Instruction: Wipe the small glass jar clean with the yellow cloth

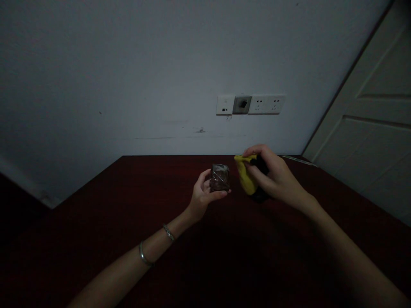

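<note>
Near the middle of the view, my left hand (201,193) is closed round a small dark brown block (220,178) that looks wrapped in shiny clear film. Its thumb lies along the lower edge. To the right, my right hand (268,171) grips a yellow and black cloth (246,177), pinched between thumb and fingers so that it bunches and hangs down. A short gap separates the cloth from the block. Both things are held up over the dark red table (154,188). The dim light hides fine detail.
A pale wall (160,77) rises behind the table, with a row of sockets and switches (250,105) on it. A white panelled door (372,124) stands at the right. Along the table's back right edge lies a thin patterned strip (300,160).
</note>
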